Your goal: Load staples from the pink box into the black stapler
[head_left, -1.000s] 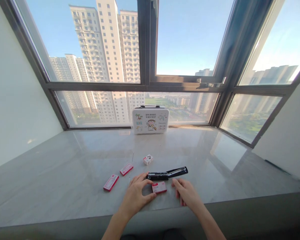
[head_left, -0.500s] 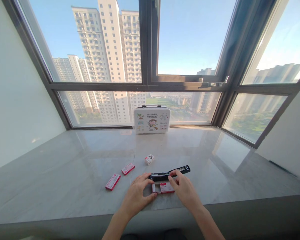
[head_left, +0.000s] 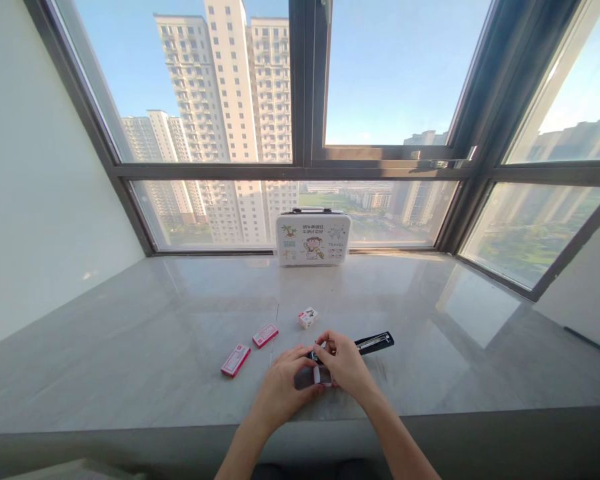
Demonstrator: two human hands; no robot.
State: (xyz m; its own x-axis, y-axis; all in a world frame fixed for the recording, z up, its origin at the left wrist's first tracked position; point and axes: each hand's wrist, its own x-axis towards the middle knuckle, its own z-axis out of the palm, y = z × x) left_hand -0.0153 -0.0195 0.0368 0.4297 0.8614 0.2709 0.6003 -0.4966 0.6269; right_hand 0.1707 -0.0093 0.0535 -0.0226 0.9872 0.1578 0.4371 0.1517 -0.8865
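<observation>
A black stapler [head_left: 379, 343] lies folded open on the stone sill, its long channel pointing right. My left hand [head_left: 283, 385] is closed at the stapler's left end, fingers on the far side and thumb low in front. Over that same end, my right hand [head_left: 347, 365] pinches with thumb and forefinger; whatever is between the fingertips is too small to make out. Just in front of the stapler, an opened red-and-white staple box [head_left: 324, 375] lies between both hands, its right part hidden by my right hand.
To the left lie two flat red-and-white boxes [head_left: 235, 361] [head_left: 265, 335]. A small white patterned box [head_left: 308, 317] sits behind my hands. A white case with cartoon prints [head_left: 314, 240] stands against the window. The sill's front edge [head_left: 180, 430] runs near my forearms.
My right hand has moved left along the stapler to its left end, covering more of the staple box. My left hand keeps its place. The view has shifted slightly.
</observation>
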